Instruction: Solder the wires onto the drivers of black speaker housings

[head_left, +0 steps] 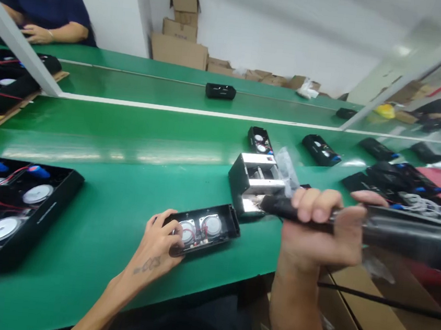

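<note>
My left hand (162, 240) grips the left end of an open black speaker case (216, 243) that lies on the green bench. Two round silver speaker drivers and thin red wires show inside the case. My right hand (318, 230) is wrapped round a black electric screwdriver (410, 235), held level above the bench. Its tip end points left into a small metal box, which looks like a screw feeder (244, 180), just behind the case. Whether a screw sits on the tip I cannot make out.
Larger open speaker cases (47, 215) with blue batteries lie at the left. Small black cases (320, 150) stand along the green conveyor (149, 126). Cardboard boxes (382, 313) are below at the right. A co-worker (64, 4) sits across, far left.
</note>
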### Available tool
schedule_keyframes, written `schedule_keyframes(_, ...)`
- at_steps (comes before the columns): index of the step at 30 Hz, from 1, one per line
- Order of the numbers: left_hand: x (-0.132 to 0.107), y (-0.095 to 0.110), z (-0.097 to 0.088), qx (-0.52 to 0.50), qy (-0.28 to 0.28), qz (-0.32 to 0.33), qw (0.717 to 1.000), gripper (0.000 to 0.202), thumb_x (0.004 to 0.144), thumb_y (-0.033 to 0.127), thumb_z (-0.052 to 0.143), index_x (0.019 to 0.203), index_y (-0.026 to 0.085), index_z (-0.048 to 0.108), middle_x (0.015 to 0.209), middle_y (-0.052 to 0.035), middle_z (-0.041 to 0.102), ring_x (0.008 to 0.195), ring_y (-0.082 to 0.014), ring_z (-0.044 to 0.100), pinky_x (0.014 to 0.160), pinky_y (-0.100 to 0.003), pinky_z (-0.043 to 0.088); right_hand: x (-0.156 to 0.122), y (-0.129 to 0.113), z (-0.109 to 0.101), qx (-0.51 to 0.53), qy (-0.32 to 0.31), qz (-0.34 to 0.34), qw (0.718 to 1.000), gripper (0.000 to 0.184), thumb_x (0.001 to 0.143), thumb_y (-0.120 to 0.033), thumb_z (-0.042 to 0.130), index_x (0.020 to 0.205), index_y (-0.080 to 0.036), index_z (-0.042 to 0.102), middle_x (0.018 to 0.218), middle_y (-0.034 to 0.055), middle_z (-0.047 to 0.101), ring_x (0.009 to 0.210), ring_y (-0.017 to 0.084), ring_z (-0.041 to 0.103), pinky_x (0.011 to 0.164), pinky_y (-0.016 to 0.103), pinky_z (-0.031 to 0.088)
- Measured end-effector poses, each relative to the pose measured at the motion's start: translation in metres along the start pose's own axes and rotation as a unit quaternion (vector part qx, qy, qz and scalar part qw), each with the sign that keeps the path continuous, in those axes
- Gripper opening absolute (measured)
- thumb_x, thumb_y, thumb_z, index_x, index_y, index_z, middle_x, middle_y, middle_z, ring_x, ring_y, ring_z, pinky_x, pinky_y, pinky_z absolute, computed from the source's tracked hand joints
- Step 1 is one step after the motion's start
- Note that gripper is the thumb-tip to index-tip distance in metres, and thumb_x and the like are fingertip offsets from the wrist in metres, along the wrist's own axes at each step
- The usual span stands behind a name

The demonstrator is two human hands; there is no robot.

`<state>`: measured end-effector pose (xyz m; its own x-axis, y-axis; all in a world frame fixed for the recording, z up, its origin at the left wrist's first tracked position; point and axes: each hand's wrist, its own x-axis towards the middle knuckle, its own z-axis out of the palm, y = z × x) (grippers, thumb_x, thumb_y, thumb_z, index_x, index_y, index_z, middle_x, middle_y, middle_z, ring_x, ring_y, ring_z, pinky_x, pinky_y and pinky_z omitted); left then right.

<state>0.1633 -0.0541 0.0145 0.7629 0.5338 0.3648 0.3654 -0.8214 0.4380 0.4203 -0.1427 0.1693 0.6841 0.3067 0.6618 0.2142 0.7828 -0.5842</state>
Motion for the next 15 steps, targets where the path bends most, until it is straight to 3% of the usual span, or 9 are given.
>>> schedule_keyframes(2, 0.000, -0.003, 0.003, 0.006, 0.007, 0.011, 1.000, 0.012, 0.070, 0.014, 0.077, 0.072, 0.026, 0.073, 0.092, -0.0028, 0.072, 0.130, -0.0412, 0.054, 0.100, -0.064, 0.043, 0.027, 0.012, -0.015, -0.043, 0.086, -0.100, 0.990, 0.021, 0.096, -0.044, 0.069, 0.102, -0.030, 0.054, 0.057, -0.0109, 0.042, 0.045, 0.012, 0.038, 0.056, 0.031, 0.042)
schedule_keyframes(4, -0.001, -0.006, 0.005, 0.009, 0.014, 0.020, 1.000, 0.012, 0.070, 0.015, 0.076, 0.070, 0.026, 0.073, 0.092, -0.0027, 0.071, 0.130, -0.0411, 0.054, 0.100, -0.064, 0.044, 0.045, 0.031, -0.031, -0.098, 0.129, -0.138, 0.977, 0.027, 0.094, -0.050, 0.069, 0.102, -0.030, 0.051, 0.063, -0.0095, 0.049, 0.053, 0.014, 0.050, 0.062, 0.032, 0.047)
schedule_keyframes(6, -0.001, -0.007, 0.007, 0.012, 0.015, 0.022, 1.000, 0.012, 0.070, 0.014, 0.075, 0.070, 0.026, 0.073, 0.092, -0.0027, 0.071, 0.129, -0.0411, 0.054, 0.099, -0.063, 0.044, 0.052, 0.047, -0.045, -0.167, 0.095, -0.069, 0.979, 0.038, 0.082, -0.046, 0.082, 0.097, -0.028, 0.052, 0.071, -0.0078, 0.058, 0.064, 0.015, 0.061, 0.069, 0.034, 0.051)
schedule_keyframes(8, -0.001, -0.008, 0.007, 0.015, 0.008, 0.018, 1.000, 0.013, 0.069, 0.014, 0.075, 0.071, 0.027, 0.073, 0.093, -0.0028, 0.071, 0.130, -0.0416, 0.054, 0.099, -0.064, 0.044, 0.053, 0.051, -0.054, -0.188, 0.045, 0.010, 0.981, 0.041, 0.072, -0.036, 0.089, 0.092, -0.026, 0.054, 0.070, -0.0080, 0.060, 0.065, 0.015, 0.063, 0.070, 0.033, 0.052)
schedule_keyframes(12, -0.003, -0.011, 0.008, 0.016, -0.001, 0.016, 1.000, 0.013, 0.069, 0.014, 0.075, 0.071, 0.027, 0.073, 0.094, -0.0032, 0.071, 0.130, -0.0422, 0.054, 0.100, -0.066, 0.043, 0.052, 0.028, -0.056, -0.077, 0.065, 0.004, 0.995, 0.028, 0.076, -0.026, 0.078, 0.094, -0.025, 0.056, 0.053, -0.0129, 0.047, 0.047, 0.010, 0.046, 0.057, 0.027, 0.044)
schedule_keyframes(15, -0.003, -0.012, 0.009, 0.015, 0.003, 0.018, 1.000, 0.013, 0.069, 0.015, 0.075, 0.072, 0.027, 0.074, 0.093, -0.0031, 0.070, 0.130, -0.0417, 0.054, 0.100, -0.065, 0.044, 0.055, 0.010, -0.052, -0.042, 0.081, 0.037, 0.995, 0.030, 0.073, -0.023, 0.078, 0.093, -0.024, 0.056, 0.050, -0.0130, 0.045, 0.043, 0.008, 0.041, 0.052, 0.024, 0.041)
